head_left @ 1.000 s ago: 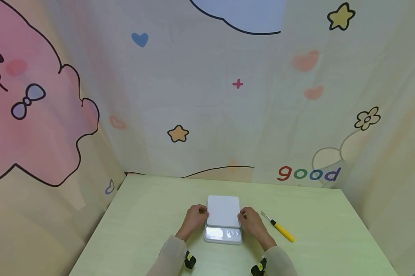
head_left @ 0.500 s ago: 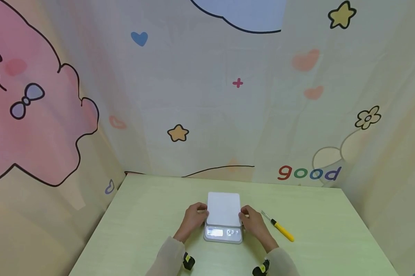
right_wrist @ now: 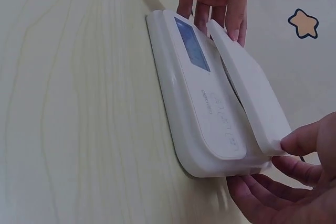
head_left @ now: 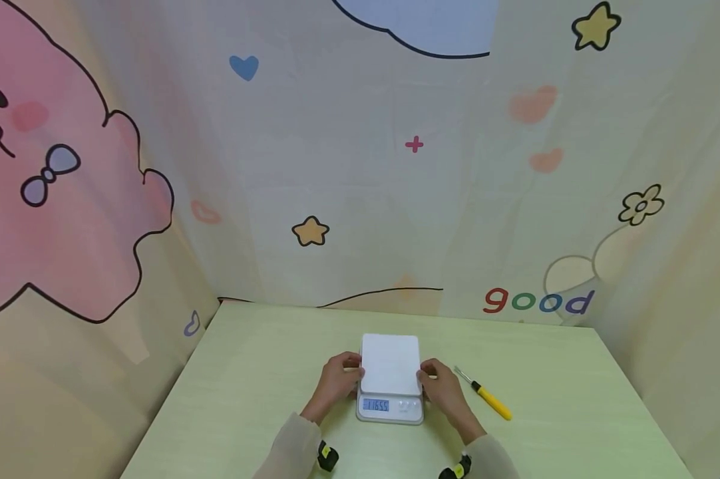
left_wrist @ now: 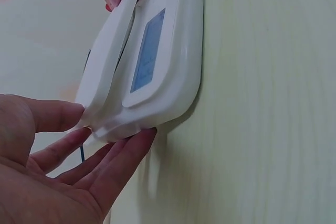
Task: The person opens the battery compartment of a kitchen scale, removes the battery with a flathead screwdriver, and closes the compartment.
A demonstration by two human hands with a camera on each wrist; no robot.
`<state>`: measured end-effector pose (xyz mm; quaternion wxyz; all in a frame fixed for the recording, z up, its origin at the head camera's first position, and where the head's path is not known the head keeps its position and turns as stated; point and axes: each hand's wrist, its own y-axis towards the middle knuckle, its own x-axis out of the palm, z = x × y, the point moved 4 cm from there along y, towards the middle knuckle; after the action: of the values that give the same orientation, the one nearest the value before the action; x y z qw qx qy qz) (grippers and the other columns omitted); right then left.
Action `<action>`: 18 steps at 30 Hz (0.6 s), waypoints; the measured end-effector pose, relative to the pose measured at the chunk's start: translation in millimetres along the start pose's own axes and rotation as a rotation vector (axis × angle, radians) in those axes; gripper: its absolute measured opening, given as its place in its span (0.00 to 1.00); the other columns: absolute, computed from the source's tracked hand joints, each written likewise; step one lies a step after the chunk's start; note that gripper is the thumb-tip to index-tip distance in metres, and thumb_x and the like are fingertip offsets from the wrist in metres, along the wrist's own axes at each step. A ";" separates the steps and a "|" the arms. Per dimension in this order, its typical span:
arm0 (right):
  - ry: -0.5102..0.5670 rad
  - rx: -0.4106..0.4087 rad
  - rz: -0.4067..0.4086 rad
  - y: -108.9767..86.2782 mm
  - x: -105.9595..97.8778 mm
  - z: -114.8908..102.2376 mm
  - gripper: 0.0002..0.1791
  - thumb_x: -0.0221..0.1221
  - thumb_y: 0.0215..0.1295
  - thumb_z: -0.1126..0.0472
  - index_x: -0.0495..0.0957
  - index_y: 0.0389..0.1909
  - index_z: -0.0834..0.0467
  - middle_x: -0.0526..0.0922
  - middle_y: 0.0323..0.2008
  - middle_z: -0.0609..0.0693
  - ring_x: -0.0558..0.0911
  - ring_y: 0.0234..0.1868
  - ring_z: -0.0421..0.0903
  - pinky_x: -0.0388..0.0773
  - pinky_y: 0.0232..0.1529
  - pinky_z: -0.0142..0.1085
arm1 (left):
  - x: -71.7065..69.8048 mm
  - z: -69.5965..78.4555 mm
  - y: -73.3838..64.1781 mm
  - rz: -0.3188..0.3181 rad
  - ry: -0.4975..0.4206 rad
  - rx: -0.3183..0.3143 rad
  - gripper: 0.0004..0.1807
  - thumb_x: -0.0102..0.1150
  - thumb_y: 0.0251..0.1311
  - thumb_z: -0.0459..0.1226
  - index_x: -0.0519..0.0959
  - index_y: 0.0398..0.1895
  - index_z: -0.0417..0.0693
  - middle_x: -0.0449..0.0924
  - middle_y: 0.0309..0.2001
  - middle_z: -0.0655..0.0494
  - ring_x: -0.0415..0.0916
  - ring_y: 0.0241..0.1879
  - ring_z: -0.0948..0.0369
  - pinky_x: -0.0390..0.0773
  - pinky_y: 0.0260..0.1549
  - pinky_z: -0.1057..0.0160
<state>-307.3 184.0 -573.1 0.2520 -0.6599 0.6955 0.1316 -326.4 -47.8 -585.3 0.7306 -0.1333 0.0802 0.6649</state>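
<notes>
Scale (head_left: pixel 390 364) tilted slightly higher, both hands (head_left: pixel 337 378) (head_left: pixel 442 386) pinching it, pale table (head_left: pixel 246 372), cartoon backdrop (head_left: pixel 348 173)

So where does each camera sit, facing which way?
Head: worn on the head, facing forward and down at the white rectangular digital scale; bare left hand, bare right hand and beige fabric sleeves show.
Left wrist: worn there, facing across the scale from the left; both hands show.
Right wrist: worn there, facing across the scale from the right; both hands show.
Shared: both wrist views show the scale's blue rectangular display.
</notes>
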 end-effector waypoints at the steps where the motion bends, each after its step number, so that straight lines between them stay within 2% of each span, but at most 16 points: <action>1: -0.002 -0.001 0.002 -0.1 -0.7 0.2 0.14 0.53 0.71 0.60 0.75 0.52 0.63 0.78 0.56 0.64 0.80 0.40 0.47 0.84 0.38 0.38 | -0.1 0.6 -0.2 -0.003 -0.004 0.003 0.17 0.60 0.62 0.33 0.78 0.54 0.41 0.79 0.54 0.39 0.81 0.42 0.54 0.85 0.27 0.58; 6: -0.013 -0.038 0.021 0.4 -4.7 0.1 0.13 0.55 0.70 0.60 0.76 0.50 0.62 0.79 0.55 0.63 0.82 0.42 0.48 0.84 0.39 0.38 | -1.2 2.5 0.7 -0.041 -0.054 0.031 0.21 0.63 0.59 0.32 0.77 0.57 0.41 0.78 0.56 0.39 0.82 0.45 0.52 0.86 0.29 0.58; 10: 0.009 -0.055 0.026 -1.5 -7.0 -1.6 0.13 0.56 0.69 0.60 0.76 0.50 0.62 0.79 0.54 0.62 0.83 0.43 0.49 0.85 0.39 0.38 | -2.1 2.2 1.1 -0.053 -0.088 0.028 0.22 0.63 0.59 0.32 0.77 0.58 0.41 0.78 0.58 0.39 0.83 0.45 0.52 0.86 0.29 0.58; 18: 0.062 -0.079 0.019 -7.3 -9.4 -6.0 0.28 0.57 0.68 0.61 0.66 0.67 0.66 0.78 0.56 0.65 0.83 0.50 0.56 0.85 0.41 0.39 | -5.4 8.6 -5.3 -0.027 -0.110 0.023 0.22 0.64 0.59 0.32 0.77 0.58 0.43 0.78 0.58 0.40 0.83 0.47 0.52 0.86 0.31 0.59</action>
<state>-301.2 188.2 -562.0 0.2031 -0.6665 0.7034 0.1409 -322.3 -50.7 -575.1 0.7444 -0.0893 0.0458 0.6602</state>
